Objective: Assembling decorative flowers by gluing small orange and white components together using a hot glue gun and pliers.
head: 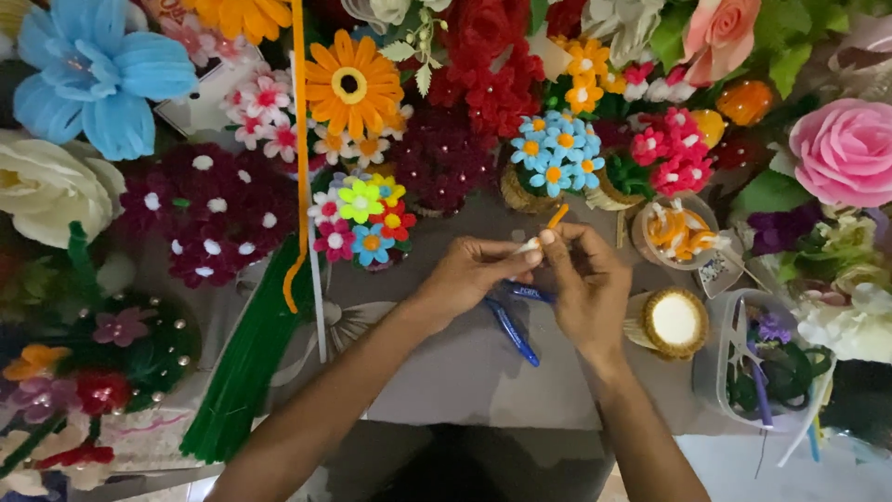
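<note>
View: single head-worn camera, no second view to share with.
Facing: steeply downward onto the grey cloth-covered tabletop [465, 372].
Range: close, at arm's length; the forearms enter from the near edge.
Centre: bare left hand [474, 271] and bare right hand [590, 293], touching.
Far edge: crowded craft flowers, among them the orange pipe-cleaner daisy [351, 84].
Left edge: bundle of green pipe-cleaner stems [243, 367].

I'm seeing a short orange-and-white fuzzy pipe-cleaner piece [548, 228] at the fingers [531, 253], blue-handled pliers [513, 325] below on the grey tabletop [465, 363], a long bundle of dark green chenille stems [243, 367], a big sky-blue fabric flower [98, 74] and an orange daisy-shaped flower with a yellow centre [351, 85].
</note>
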